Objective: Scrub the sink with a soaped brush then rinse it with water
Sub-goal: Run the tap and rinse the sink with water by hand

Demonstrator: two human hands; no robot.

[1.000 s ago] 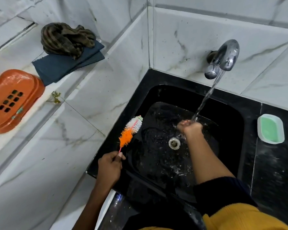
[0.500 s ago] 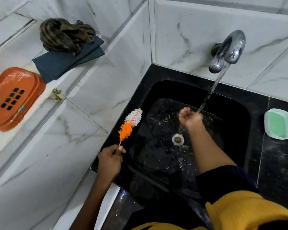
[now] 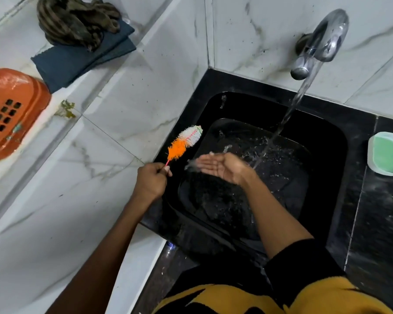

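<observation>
Right hand [image 3: 220,167]: palm up, fingers straight, holding nothing, above sink [image 3: 327,141].
Left hand [image 3: 151,181]: beside the right, gripped brush [image 3: 184,142] handle, bristles angled up past it.
Water [image 3: 288,114]: fell just beyond right hand.

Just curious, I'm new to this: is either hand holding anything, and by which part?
The left hand pinches the brush by the thin handle's end. The right hand is open, holding nothing.
</observation>
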